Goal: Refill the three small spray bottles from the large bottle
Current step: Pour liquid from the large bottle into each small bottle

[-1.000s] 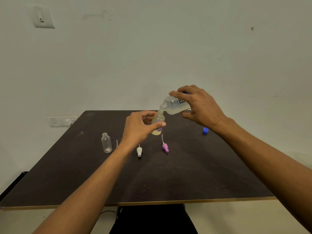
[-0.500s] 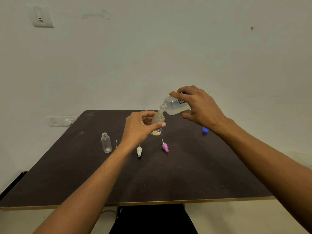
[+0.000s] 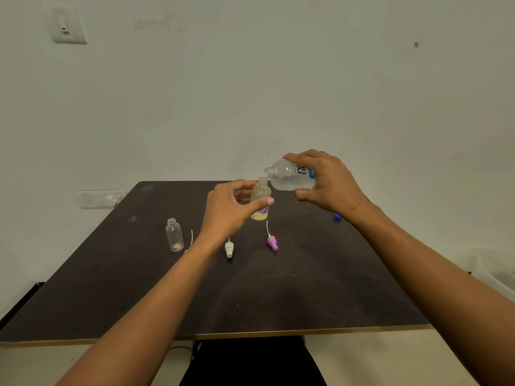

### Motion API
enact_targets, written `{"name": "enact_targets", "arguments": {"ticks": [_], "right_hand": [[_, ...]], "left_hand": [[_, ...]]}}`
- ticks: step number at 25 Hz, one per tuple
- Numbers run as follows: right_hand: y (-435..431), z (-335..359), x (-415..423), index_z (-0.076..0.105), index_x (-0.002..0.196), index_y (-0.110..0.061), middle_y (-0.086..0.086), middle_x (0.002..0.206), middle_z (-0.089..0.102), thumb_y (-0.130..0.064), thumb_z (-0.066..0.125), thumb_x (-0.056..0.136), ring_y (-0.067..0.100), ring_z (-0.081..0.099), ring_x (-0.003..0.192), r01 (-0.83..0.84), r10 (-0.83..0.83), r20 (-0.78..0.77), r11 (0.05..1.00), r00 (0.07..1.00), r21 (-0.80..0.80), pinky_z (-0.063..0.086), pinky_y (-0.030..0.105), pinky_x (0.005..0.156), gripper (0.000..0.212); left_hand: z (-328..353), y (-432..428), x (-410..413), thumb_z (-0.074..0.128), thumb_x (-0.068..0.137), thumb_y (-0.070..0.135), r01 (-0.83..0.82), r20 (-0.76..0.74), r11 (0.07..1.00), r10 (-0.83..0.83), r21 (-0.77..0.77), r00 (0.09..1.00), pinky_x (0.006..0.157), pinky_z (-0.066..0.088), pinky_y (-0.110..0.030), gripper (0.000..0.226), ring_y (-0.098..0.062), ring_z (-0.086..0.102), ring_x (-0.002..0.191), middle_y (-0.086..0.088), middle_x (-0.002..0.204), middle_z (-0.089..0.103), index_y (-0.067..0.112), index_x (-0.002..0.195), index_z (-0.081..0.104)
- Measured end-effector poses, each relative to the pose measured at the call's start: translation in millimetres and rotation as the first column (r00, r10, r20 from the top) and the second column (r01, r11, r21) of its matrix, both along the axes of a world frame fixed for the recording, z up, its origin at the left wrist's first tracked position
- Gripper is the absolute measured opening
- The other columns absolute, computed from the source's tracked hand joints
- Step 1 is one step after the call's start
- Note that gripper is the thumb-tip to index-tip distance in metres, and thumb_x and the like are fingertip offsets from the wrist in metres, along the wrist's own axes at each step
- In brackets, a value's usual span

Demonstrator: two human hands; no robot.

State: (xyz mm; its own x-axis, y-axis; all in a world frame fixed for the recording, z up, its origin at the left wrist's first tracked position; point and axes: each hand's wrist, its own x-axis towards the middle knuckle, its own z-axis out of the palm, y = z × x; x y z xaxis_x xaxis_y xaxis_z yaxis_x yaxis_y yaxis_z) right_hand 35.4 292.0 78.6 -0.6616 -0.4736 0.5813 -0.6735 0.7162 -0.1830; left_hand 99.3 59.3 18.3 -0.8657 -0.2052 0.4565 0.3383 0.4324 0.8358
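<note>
1. The left hand (image 3: 231, 210) is curled round the small clear plastic spray bottle with the purple label (image 3: 260, 200), thumb across the front and fingers behind it.
2. That bottle stands upright over the middle of the far part of the dark brown square table (image 3: 250, 302), its neck open. Pale yellow liquid sits in its lower part. Whether its base touches the top, I cannot tell.
3. The right hand (image 3: 331, 182) grips the large clear plastic bottle with black lettering (image 3: 287, 176), fingers over the top and thumb underneath.
4. The large bottle lies almost on its side in the air, its open mouth pointing left, just above and right of the small bottle's neck. A thin pool of liquid lies along its lower wall.
5. To the left, well apart, the empty small clear plastic bottle (image 3: 174, 235) stands upright and uncapped on the table.
6. A white spray head (image 3: 229, 248) lies on the table near the left wrist.
7. A purple spray head with a thin white dip tube (image 3: 272, 243) lies just in front of the held small bottle.
8. A thin white tube (image 3: 191, 237) shows beside the left forearm, which hides its lower end.
9. A small blue cap (image 3: 337, 217) peeks out behind the right wrist.
</note>
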Motion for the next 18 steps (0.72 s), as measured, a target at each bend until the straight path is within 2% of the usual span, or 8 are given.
{"name": "enact_targets", "arguments": {"ticks": [3, 4, 6, 8, 11, 14, 16, 18], "right_hand": [[1.5, -7.8, 0.1, 0.064, 0.141, -0.029, -0.009, 0.117, 0.07, -0.025, 0.088, 0.071, 0.006, 0.063, 0.1, -0.022, 0.042, 0.101, 0.982, 0.994, -0.185, 0.058, 0.032, 0.09, 0.074], [3.3, -11.7, -0.2, 0.066, 0.138, -0.028, -0.014, 0.112, 0.069, -0.028, 0.091, 0.071, 0.0, 0.064, 0.096, -0.013, 0.049, 0.137, 0.967, 0.989, -0.254, 0.058, 0.022, 0.085, 0.072], [7.6, -20.7, -1.2, 0.068, 0.134, -0.031, -0.026, 0.101, 0.066, -0.034, 0.094, 0.07, -0.02, 0.061, 0.091, 0.018, 0.062, 0.21, 0.932, 0.976, -0.363, 0.052, 0.006, 0.063, 0.069], [11.9, -29.9, -0.9, 0.068, 0.132, -0.034, -0.036, 0.099, 0.062, -0.039, 0.095, 0.07, -0.03, 0.056, 0.09, 0.043, 0.088, 0.273, 0.896, 0.958, -0.441, 0.043, 0.0, 0.05, 0.068], [16.5, -38.0, 0.2, 0.069, 0.133, -0.033, -0.029, 0.11, 0.07, -0.047, 0.094, 0.068, -0.019, 0.064, 0.097, 0.07, 0.122, 0.334, 0.858, 0.935, -0.509, 0.048, 0.002, 0.067, 0.071], [20.6, -42.5, -0.1, 0.068, 0.136, -0.032, -0.019, 0.118, 0.073, -0.048, 0.094, 0.069, -0.005, 0.068, 0.104, 0.079, 0.124, 0.346, 0.853, 0.93, -0.517, 0.051, 0.01, 0.081, 0.074], [23.3, -42.9, -0.6, 0.067, 0.138, -0.031, -0.015, 0.122, 0.073, -0.049, 0.093, 0.07, 0.001, 0.069, 0.107, 0.083, 0.122, 0.35, 0.852, 0.929, -0.516, 0.054, 0.016, 0.085, 0.074], [25.6, -42.7, -0.7, 0.067, 0.137, -0.032, -0.018, 0.12, 0.072, -0.05, 0.092, 0.07, -0.004, 0.068, 0.104, 0.09, 0.111, 0.349, 0.854, 0.931, -0.512, 0.056, 0.017, 0.078, 0.074]], "left_hand": [[-1.5, -0.1, -2.1, 0.096, 0.067, 0.052, -0.004, -0.001, 1.0, 0.004, 0.023, 1.0, 0.086, 0.059, -0.015, 0.053, 0.004, 0.075, 0.093, 0.018, 0.096, 0.081, 0.029, 0.111, 0.08], [-2.4, -0.2, -2.6, 0.096, 0.067, 0.051, -0.005, -0.001, 1.0, 0.005, 0.031, 1.0, 0.084, 0.058, -0.014, 0.048, 0.005, 0.075, 0.092, 0.02, 0.095, 0.08, 0.032, 0.109, 0.079], [-4.2, -0.4, -2.8, 0.097, 0.068, 0.049, 0.001, 0.003, 0.999, -0.001, 0.04, 1.0, 0.082, 0.057, -0.011, 0.039, 0.006, 0.075, 0.091, 0.024, 0.093, 0.079, 0.041, 0.101, 0.076], [-6.0, -0.8, -3.3, 0.096, 0.069, 0.049, -0.001, 0.015, 0.999, 0.001, 0.046, 1.0, 0.082, 0.058, -0.012, 0.037, 0.006, 0.075, 0.092, 0.025, 0.093, 0.079, 0.045, 0.098, 0.074], [-9.8, -1.6, -5.4, 0.096, 0.068, 0.05, -0.015, 0.039, 0.998, 0.013, 0.055, 0.999, 0.084, 0.06, -0.017, 0.044, 0.005, 0.075, 0.092, 0.023, 0.095, 0.079, 0.038, 0.106, 0.077], [-14.1, -2.1, -7.9, 0.096, 0.068, 0.05, -0.013, 0.055, 0.998, 0.009, 0.061, 0.998, 0.087, 0.061, -0.022, 0.048, 0.004, 0.075, 0.092, 0.02, 0.095, 0.08, 0.033, 0.109, 0.078], [-16.4, -1.9, -9.9, 0.096, 0.068, 0.05, -0.012, 0.064, 0.998, 0.007, 0.066, 0.998, 0.088, 0.062, -0.026, 0.047, 0.003, 0.076, 0.091, 0.019, 0.095, 0.08, 0.033, 0.108, 0.078], [-18.7, -1.6, -12.5, 0.097, 0.067, 0.05, -0.019, 0.076, 0.998, 0.014, 0.068, 0.997, 0.09, 0.063, -0.029, 0.049, 0.001, 0.076, 0.091, 0.017, 0.096, 0.081, 0.031, 0.108, 0.078]]}}
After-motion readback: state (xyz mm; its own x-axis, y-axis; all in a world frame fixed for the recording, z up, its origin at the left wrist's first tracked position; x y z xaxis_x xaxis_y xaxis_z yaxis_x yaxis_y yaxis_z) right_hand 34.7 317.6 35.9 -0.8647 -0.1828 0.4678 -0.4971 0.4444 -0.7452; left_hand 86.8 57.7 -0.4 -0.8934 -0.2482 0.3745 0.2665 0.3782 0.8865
